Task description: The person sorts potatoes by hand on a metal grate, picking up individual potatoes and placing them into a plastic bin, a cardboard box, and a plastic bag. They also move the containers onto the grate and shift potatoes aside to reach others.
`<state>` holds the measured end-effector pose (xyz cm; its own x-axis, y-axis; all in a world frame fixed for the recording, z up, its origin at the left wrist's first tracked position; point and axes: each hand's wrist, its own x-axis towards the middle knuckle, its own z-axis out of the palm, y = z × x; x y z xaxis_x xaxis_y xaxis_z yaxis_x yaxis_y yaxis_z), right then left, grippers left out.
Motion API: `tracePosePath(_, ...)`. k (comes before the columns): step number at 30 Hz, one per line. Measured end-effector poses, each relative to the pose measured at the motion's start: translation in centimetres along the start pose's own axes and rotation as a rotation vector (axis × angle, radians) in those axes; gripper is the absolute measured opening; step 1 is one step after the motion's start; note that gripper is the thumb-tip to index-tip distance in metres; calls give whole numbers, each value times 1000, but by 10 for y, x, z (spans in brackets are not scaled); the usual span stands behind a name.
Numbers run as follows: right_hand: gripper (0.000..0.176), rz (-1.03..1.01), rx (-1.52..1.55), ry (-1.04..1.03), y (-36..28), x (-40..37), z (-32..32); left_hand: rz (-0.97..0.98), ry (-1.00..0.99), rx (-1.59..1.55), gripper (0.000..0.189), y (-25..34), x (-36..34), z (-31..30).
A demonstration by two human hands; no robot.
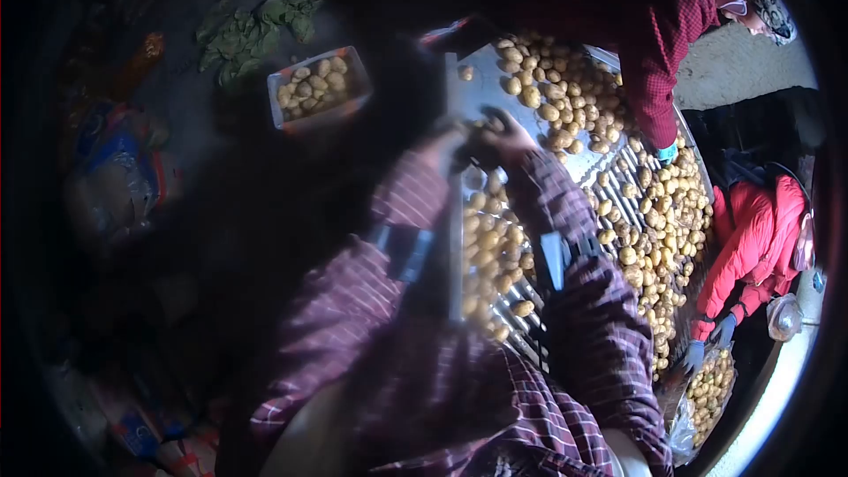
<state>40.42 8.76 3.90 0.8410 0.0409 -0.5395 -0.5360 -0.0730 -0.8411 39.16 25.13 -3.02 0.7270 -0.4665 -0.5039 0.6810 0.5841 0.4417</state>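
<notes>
Left hand (444,140) and right hand (506,135) close together over near edge of grey metal slatted bench (481,71); both blurred, can't tell grip or contents. Bench carries loose yellow-brown round potatoes (667,247). Left of bench: pale rectangular plastic crate (325,117), potatoes inside. Beyond bench's right side: clear plastic bag (682,431), potatoes inside, blue-gloved hands (694,357) at it.

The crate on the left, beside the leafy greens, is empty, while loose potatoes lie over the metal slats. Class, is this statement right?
Not quite: the crate is not empty. The head view shows it holding a pile of potatoes. It does sit beside the leafy greens, and loose potatoes do lie over the metal slats.
</notes>
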Motion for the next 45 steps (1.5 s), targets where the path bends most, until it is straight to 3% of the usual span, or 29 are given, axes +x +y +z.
tracePosePath(2,63,-251,-64,-181,-28,55,58,84,101,-86,59,57,-21,-39)
tracePosePath(4,56,-452,-89,-239,-46,101,104,190,229,-129,61,115,-41,-78)
tracePosePath(6,55,-499,-181,-138,-51,121,112,282,385,-112,63,159,-62,-121)
tracePosePath(8,55,-306,-97,-68,-45,101,90,338,569,-28,65,186,-81,-159)
tracePosePath(10,48,-116,119,94,-38,7,43,380,727,73,62,174,-99,-188)
tracePosePath(11,48,-117,53,54,-11,-5,-2,337,632,100,61,164,-108,-199)
tracePosePath(12,45,-62,149,90,33,-12,-46,317,676,134,56,147,-101,-223)
tracePosePath(13,42,-191,-251,110,64,-43,-73,241,603,128,47,133,-92,-251)
tracePosePath(15,37,-404,-1173,354,125,-108,-127,267,631,216,37,96,-98,-192)
tracePosePath(17,40,-81,-625,568,158,-178,-126,331,564,317,32,57,-78,-158)
tracePosePath(18,38,-73,-766,609,176,-209,-125,345,474,406,31,40,-74,-129)
tracePosePath(20,37,-96,-597,719,195,-264,-104,388,352,548,29,11,-54,-80)
tracePosePath(21,41,-58,-677,676,218,-283,-103,418,312,598,27,-1,-39,-68)
tracePosePath(22,43,-68,-513,679,211,-306,-86,461,309,683,28,-9,-24,-56)
tracePosePath(23,43,85,-535,649,240,-316,-84,504,300,767,29,-15,-8,-48)
tracePosePath(24,44,69,-689,666,255,-331,-76,588,295,847,29,-19,12,-47)
tracePosePath(25,45,7,-409,692,275,-343,-66,623,325,1074,28,-16,29,-44)
tracePosePath(27,45,71,-491,728,277,-363,-56,605,304,1384,30,-15,60,-45)
tracePosePath(28,45,40,-513,730,284,-368,-56,671,315,1844,32,-10,44,-7)
tracePosePath(29,42,-19,-445,769,298,-372,-58,602,132,2303,34,-4,54,12)
tracePosePath(31,41,37,-366,797,289,-378,-59,474,-22,2356,39,-8,60,44)
tracePosePath(32,41,67,-357,819,290,-380,-58,506,-82,2453,43,-16,71,42)
tracePosePath(33,40,89,-349,839,289,-377,-60,143,-109,2602,47,-27,96,54)
tracePosePath(38,44,196,-459,812,277,-371,-65,166,18,2607,41,-49,87,59)
tracePosePath(41,48,184,-497,821,268,-362,-70,421,-130,2009,27,-29,65,48)
tracePosePath(42,50,165,-476,796,257,-361,-72,525,0,1758,29,-20,62,34)
tracePosePath(43,51,146,-456,770,248,-357,-74,533,105,1748,33,6,49,34)
tracePosePath(44,53,144,-577,751,244,-348,-77,659,216,1847,34,35,37,30)
tracePosePath(45,52,83,-621,712,231,-338,-80,827,190,1894,49,73,59,-25)
